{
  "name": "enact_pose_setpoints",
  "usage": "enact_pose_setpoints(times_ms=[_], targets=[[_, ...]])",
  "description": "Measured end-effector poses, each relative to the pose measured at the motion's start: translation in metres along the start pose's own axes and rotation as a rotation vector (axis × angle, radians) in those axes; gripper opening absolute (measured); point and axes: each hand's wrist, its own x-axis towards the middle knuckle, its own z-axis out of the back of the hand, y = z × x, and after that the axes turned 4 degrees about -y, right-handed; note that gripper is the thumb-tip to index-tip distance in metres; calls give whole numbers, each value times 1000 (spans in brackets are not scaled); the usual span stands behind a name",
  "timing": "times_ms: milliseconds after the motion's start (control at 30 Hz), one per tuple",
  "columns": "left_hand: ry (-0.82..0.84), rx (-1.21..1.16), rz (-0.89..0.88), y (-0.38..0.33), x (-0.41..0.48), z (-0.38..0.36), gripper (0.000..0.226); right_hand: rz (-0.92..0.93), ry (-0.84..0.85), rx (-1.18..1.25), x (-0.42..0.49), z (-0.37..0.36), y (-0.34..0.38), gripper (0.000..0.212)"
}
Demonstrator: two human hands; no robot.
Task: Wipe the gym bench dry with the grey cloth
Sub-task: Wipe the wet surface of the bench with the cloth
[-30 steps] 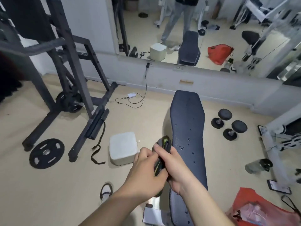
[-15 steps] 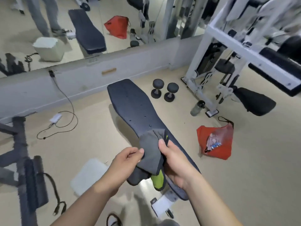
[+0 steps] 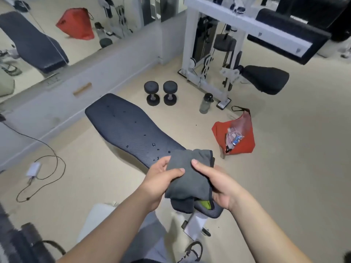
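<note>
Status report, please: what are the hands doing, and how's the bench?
Left hand, right hand: both grip the grey cloth over the near end of the gym bench. Water drops on the pad, unwiped. Nothing between cloth and drops.

There were one gym bench [image 3: 129, 128], one grey cloth [image 3: 187, 173], two hands (left hand [image 3: 161, 180], right hand [image 3: 221, 186]), two dumbbells (left dumbbell [image 3: 152, 93], right dumbbell [image 3: 170, 93]), one water bottle [image 3: 206, 104] and one red bag [image 3: 221, 133].
</note>
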Motion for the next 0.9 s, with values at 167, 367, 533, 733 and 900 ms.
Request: enact_pose_setpoints(times_ms=[167,367,533,733,900], targets=[[-14,125,-34,-49,74,23,34,-22,-135,66,66,-37,32,32],[-109,464,-142,-111,175,65,32,-36,-265,145,155,-111,80,30],[-32,639,-251,-159,215,86,43,41,-290,182,195,-153,125,25],[-134,611,-247,-171,221,121,24,116,-310,209,222,-176,136,28],[-223,531,-251,-162,213,149,20,96,-238,112,246,-195,115,32]])
